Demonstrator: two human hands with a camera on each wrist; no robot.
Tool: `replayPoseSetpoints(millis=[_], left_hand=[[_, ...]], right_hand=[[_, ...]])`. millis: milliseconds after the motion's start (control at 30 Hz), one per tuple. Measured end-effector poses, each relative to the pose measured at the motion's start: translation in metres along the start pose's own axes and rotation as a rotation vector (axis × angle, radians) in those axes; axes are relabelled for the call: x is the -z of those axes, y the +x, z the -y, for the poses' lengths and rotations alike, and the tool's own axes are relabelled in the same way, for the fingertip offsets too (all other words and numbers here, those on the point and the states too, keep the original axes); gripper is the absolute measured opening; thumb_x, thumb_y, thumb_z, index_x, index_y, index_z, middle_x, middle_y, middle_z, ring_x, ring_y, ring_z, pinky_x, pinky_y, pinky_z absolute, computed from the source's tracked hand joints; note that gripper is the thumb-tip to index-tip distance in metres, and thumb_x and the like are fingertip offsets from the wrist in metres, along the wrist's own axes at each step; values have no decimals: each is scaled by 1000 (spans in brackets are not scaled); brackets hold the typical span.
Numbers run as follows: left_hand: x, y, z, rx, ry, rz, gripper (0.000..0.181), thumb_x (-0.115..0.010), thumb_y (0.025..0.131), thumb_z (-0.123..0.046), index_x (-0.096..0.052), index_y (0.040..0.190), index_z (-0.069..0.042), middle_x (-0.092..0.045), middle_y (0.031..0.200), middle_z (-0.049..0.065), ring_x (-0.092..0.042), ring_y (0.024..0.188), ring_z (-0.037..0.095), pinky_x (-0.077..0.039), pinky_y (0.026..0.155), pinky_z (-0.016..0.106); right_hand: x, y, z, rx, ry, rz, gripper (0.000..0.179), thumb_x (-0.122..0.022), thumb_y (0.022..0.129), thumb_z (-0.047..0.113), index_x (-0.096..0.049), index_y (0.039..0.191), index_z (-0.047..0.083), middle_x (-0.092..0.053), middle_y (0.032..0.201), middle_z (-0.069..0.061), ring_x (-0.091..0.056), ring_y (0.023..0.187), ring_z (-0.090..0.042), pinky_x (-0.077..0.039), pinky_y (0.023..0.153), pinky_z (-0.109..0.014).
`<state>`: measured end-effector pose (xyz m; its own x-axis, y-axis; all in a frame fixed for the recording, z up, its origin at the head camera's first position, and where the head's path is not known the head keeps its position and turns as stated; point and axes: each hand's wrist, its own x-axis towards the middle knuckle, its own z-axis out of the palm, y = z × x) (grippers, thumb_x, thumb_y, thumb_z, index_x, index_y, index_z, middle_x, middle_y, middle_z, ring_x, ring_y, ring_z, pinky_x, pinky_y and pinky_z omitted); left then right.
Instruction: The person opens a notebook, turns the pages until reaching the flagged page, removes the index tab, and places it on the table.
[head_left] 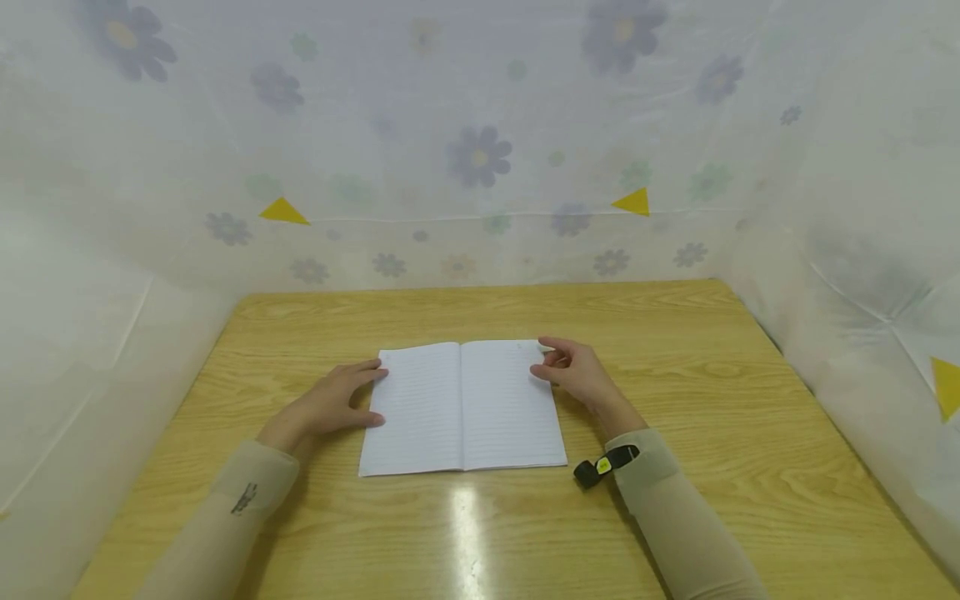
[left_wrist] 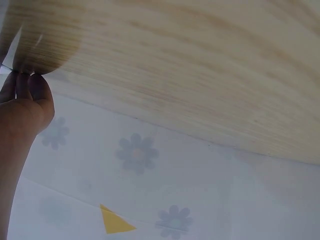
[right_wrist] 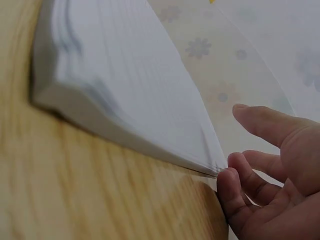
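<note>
An open lined notebook [head_left: 420,408] lies flat on the wooden table, with both of its visible pages looking blank apart from ruled lines. Along its left edge, my left hand [head_left: 333,404] rests with the thumb and fingertips spread at the page margin. My right hand [head_left: 573,375] is at the upper right corner, its thumb over the right page. In the right wrist view, bent fingertips of the right hand [right_wrist: 280,175] touch the corner of the page stack [right_wrist: 135,95], while one digit stands apart above it. The left wrist view shows the left hand [left_wrist: 25,110] with its fingertips near the tabletop.
The wood-grain table [head_left: 480,317] extends around the notebook. Pale floral sheeting [head_left: 480,233] encloses the back and sides, bearing yellow triangles [head_left: 283,212]. A black strap [head_left: 606,467] hangs from the right sleeve cuff, near the notebook's lower right corner.
</note>
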<state>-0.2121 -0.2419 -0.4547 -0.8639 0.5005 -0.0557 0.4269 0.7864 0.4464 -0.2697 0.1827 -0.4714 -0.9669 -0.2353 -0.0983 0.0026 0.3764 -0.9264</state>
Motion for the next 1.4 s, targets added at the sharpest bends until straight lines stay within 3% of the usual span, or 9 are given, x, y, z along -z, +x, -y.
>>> replayPoseSetpoints(millis=[433, 900, 1400], left_hand=[[0, 2, 0, -8, 10, 1, 81, -76, 86, -41, -43, 147, -1, -33, 155, 23, -30, 139, 46, -25, 112, 61], [-4, 1, 4, -24, 5, -5, 81, -76, 86, -42, -44, 147, 1, -32, 155, 24, -32, 138, 47, -26, 111, 60], [-5, 1, 6, -17, -1, -9, 82, -76, 86, -43, -43, 147, 0, -32, 155, 22, -31, 138, 46, -25, 112, 60]], right_hand=[[-1, 0, -7, 53, -91, -2, 66, -80, 85, 21, -53, 143, 6, -59, 91, -10, -49, 79, -23, -39, 56, -24], [-4, 0, -6, 101, -317, 46, 56, -77, 88, 20, -58, 136, 0, -55, 81, -6, -48, 71, -19, -40, 61, -28], [-5, -2, -3, 128, -363, 49, 47, -76, 89, 19, -63, 131, 3, -52, 79, -4, -46, 74, -19, -38, 63, -31]])
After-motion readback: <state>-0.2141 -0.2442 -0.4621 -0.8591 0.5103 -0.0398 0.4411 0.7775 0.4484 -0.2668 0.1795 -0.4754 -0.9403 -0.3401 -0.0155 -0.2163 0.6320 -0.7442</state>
